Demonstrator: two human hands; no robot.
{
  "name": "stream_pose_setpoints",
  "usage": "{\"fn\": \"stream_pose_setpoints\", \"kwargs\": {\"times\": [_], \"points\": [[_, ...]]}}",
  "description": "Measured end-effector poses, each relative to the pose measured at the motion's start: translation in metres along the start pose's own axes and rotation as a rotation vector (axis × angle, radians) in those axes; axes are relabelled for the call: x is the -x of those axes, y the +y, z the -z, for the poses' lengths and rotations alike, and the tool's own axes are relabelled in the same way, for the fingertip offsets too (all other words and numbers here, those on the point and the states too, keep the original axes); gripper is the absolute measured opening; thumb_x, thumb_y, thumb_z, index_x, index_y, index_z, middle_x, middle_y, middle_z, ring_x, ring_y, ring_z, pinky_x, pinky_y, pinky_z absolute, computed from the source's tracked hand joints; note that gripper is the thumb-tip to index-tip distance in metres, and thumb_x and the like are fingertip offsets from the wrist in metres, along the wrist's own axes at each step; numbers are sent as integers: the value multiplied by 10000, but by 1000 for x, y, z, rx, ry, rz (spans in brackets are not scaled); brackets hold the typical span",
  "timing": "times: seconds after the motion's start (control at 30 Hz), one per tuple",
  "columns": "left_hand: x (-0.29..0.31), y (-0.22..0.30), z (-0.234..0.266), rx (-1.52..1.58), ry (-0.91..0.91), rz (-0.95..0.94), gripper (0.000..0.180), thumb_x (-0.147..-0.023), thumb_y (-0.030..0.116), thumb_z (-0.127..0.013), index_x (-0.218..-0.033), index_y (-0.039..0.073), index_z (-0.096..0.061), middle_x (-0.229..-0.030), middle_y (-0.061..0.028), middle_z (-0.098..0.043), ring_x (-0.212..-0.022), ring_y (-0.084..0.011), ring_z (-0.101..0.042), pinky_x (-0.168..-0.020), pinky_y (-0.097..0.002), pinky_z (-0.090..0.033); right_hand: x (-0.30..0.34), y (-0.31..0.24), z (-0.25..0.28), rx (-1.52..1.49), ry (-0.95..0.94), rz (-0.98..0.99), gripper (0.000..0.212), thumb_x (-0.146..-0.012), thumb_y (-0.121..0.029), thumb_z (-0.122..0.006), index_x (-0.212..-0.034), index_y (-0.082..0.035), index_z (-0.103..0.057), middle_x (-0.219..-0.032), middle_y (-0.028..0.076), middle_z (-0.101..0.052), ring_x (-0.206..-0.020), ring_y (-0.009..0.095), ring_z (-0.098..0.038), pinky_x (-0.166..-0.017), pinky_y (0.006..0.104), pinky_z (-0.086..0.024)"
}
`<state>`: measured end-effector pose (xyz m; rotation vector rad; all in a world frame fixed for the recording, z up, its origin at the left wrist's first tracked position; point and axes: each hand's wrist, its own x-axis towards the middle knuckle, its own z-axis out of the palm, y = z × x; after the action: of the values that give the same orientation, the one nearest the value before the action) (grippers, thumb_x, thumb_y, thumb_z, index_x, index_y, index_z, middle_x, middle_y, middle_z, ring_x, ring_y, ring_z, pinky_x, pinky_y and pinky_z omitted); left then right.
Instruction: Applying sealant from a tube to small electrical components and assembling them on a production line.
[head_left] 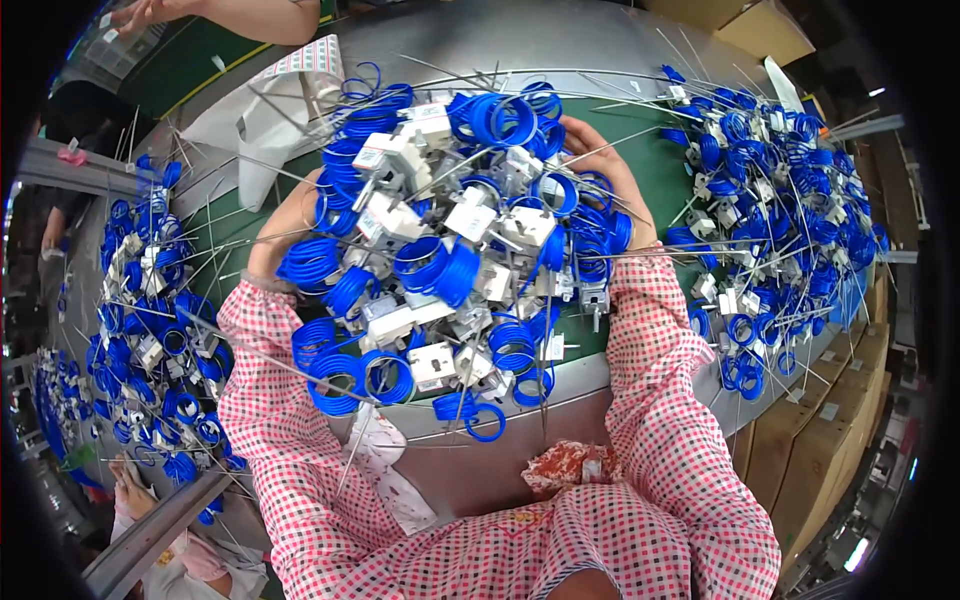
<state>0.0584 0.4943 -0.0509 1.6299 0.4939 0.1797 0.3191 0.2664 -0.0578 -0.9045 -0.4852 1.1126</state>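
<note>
A large heap of parts (445,270) fills the middle of the head view. Each part looks like a white block with a metal bracket, a coil of blue tubing and a thin metal rod. My left hand (288,228) clasps the heap from its left side, its fingers hidden behind the coils. Around the far right side curves my right hand (610,165), its fingers partly showing among the coils. Both forearms, in pink checked sleeves, flank the heap over a green work surface (590,335). Long rods stick out in all directions and cross my wrists.
Similar heaps lie to the right (790,190) and left (160,310). A white sheet (265,110) is crumpled at the far left. Cardboard boxes (815,430) stand at the right. Other people's hands show at the upper left (150,12) and lower left (130,490). A metal rail (155,535) runs nearby.
</note>
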Motion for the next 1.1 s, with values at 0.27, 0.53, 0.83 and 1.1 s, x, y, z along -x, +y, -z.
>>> {"fn": "stream_pose_setpoints", "kwargs": {"times": [0.27, 0.53, 0.83, 1.1], "points": [[26, -20, -3, 76, 139, 124, 447, -810, 204, -556, -1189, -10, -453, -1111, -59, -541, -996, -125, -488, -896, -261, -366, 15, 11, 10, 123, -11, 12, 512, -687, 45, -449, -1198, 17, -443, -1171, 124, -493, -1098, 190, -464, -951, 274, -344], [27, -60, 32, -342, 171, 118, 386, -824, 176, -540, -1170, 19, -472, -1135, -79, -541, -1008, -184, -512, -876, -310, -394, 16, 22, 12, 140, 52, 77, 463, -722, 11, -477, -1184, 17, -460, -1171, 124, -506, -1091, 183, -467, -913, 264, -361], [48, -68, 71, -341, 323, 195, 341, -843, 125, -522, -1163, 19, -472, -1015, -66, -574, -912, -137, -523, -803, -250, -410, 35, 10, 66, 1018, 377, 280, 199, -854, -134, -471, -941, 6, -583, -863, 107, -621, -784, 166, -591, -679, 269, -455], [111, -31, 48, -552, 327, 53, 254, -891, 136, -470, -1097, 0, -531, -1010, -70, -573, -935, -134, -513, -836, -248, -393, 135, 26, 53, 1722, 350, 294, 105, -722, -104, -523, -728, -3, -554, -734, 190, -546, -690, 348, -527, -644, 438, -435]]}}
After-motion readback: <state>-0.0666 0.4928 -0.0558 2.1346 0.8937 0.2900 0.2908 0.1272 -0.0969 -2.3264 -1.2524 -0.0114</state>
